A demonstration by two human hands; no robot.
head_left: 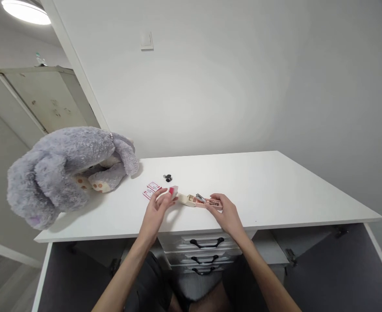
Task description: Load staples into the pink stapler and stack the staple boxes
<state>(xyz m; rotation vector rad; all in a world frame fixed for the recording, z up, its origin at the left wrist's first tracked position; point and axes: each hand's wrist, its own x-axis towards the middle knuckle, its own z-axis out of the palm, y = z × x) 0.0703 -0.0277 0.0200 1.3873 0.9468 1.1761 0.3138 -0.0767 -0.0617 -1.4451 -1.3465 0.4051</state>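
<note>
My left hand [158, 209] pinches a small red-and-white box [174, 190] above the white tabletop. Just right of it lies an opened-out stapler [191, 200], cream at its left end and pink at the right, with a raised metal part in the middle. Closed around the pink end is my right hand [225, 212], thumb in front and fingers behind. Flat red-and-white packets [153, 186] lie beyond my left hand, which partly covers them. Farther back on the tabletop sits a small black object [168, 177], perhaps a clip.
A large grey plush toy [70, 169] takes up the left end of the white tabletop [275, 190]. A wall rises behind. Below the front edge are drawers with black handles [207, 243], flanked by open cabinet doors [334, 268].
</note>
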